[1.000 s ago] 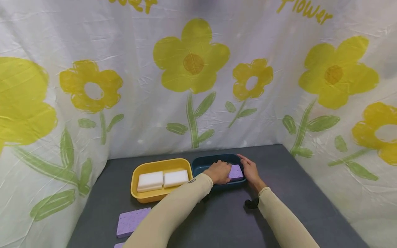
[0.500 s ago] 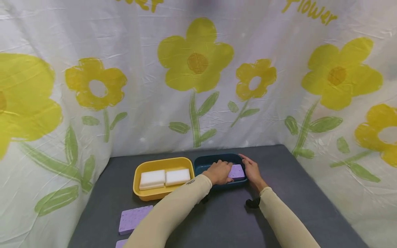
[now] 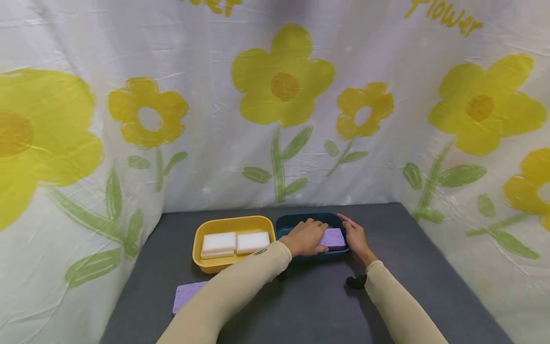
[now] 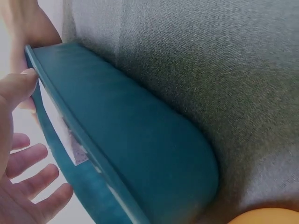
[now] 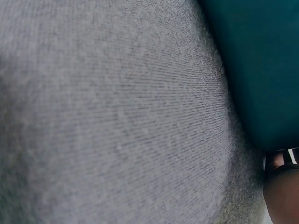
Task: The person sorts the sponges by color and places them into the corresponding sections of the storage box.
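Note:
A purple sponge (image 3: 332,237) lies at the right end of a dark blue plastic bin (image 3: 296,220). My left hand (image 3: 306,239) is over the middle of this bin, at the sponge's left edge. In the left wrist view its fingers are spread and fairly straight, and its thumb (image 4: 21,88) lies at the bin's rim. My right hand (image 3: 357,241) holds the bin's right end; part of its grip is hidden. Left of it stands a yellow bin (image 3: 202,229) with white sponges (image 3: 218,243) in it, lying side by side.
Another purple sponge (image 3: 186,292) lies on the dark grey table (image 3: 309,306), partly behind my left sleeve (image 3: 240,286). A white curtain (image 3: 215,157) with painted yellow flowers rises behind and beside the table.
The whole head view has shifted slightly, so things sit further right. My left hand has moved little over the blue bin. Both bins and the right hand keep their places.

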### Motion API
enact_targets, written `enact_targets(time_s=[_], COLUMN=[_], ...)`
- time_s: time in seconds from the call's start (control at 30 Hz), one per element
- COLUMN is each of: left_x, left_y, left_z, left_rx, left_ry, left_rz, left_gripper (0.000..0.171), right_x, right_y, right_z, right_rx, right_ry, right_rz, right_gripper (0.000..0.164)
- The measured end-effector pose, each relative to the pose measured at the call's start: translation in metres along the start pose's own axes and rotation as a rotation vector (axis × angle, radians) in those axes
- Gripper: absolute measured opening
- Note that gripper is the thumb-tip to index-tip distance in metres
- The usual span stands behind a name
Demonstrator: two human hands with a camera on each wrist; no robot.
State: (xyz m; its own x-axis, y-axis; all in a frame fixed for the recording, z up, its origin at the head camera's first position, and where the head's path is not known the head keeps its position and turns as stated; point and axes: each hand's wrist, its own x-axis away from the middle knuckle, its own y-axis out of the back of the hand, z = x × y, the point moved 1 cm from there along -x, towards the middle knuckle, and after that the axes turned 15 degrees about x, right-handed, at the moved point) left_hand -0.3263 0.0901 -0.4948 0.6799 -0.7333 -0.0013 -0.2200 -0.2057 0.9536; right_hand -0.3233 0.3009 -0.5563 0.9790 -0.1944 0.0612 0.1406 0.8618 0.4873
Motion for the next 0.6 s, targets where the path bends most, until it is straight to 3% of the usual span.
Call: enact_targets(time_s=[0.37,0.6], left_x=[0.026,0.056], left_y=[0.009,0.024], left_z=[-0.006,-0.010], left_rx=[-0.021,-0.095], left_ry=[-0.077,-0.168], left_rz=[0.006,0.030], left_gripper=[0.073,0.069], right_x=[-0.001,-0.002], right_y=[-0.001,-0.001], right_z=[0.000,-0.001], right_rx=[0.029,0.046], right_ry=[-0.009,-0.007], right_rz=[-0.012,-0.013], right_gripper=[0.048,0.048])
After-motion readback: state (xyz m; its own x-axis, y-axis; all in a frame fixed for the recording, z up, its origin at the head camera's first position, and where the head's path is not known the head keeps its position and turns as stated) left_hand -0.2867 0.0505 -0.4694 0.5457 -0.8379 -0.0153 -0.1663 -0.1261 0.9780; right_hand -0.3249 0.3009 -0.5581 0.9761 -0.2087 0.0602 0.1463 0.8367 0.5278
